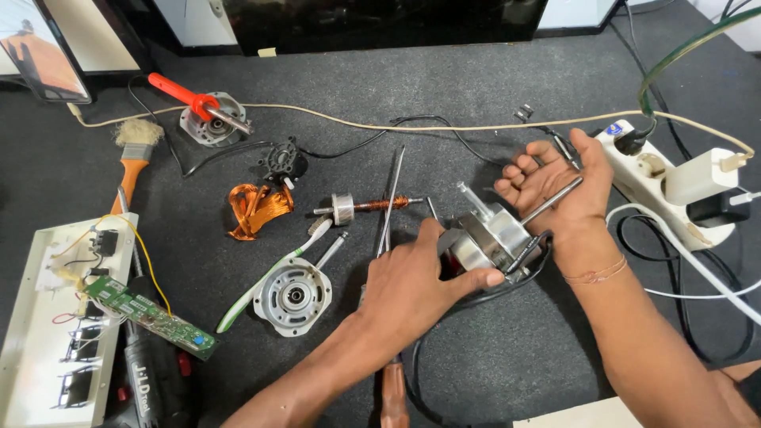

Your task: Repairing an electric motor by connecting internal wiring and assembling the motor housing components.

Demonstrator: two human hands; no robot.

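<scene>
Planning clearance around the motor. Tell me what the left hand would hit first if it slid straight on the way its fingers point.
Probably nothing new: the left hand already touches the silver motor housing.

A dark grey felt-like counter [476, 95] fills the view under even, bright light. Along its far edge stand black-framed furniture [380, 20] and pale panels [87, 32].
</scene>
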